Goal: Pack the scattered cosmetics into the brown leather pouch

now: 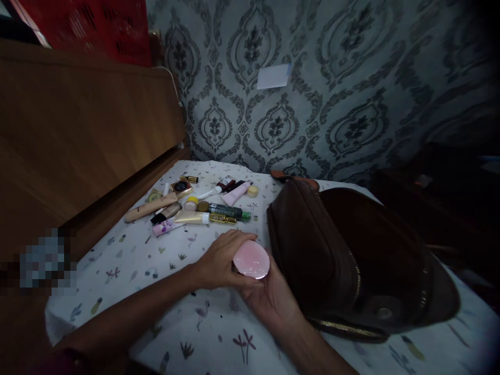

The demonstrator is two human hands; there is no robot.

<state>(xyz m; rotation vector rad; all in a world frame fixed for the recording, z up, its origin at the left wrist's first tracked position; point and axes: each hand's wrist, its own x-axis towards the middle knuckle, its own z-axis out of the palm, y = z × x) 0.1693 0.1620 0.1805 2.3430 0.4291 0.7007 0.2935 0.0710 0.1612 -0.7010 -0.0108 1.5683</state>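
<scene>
A round pink compact (pixel 252 259) is held between both of my hands just above the bedsheet. My left hand (pixel 221 259) curls over its left side with fingers wrapped round the rim. My right hand (pixel 269 299) cups it from below and the right. A dark brown leather bag (pixel 351 255) lies right beside my right hand, its zip open. Beyond my hands lies a heap of cosmetics (pixel 195 208): tubes, lipsticks, small jars.
A white sheet (pixel 128 260) printed with small plants and flamingos covers the bed. A wooden headboard (pixel 78 135) rises on the left. Patterned grey wallpaper with a white card (pixel 273 76) stands behind. Dark furniture sits at the far right.
</scene>
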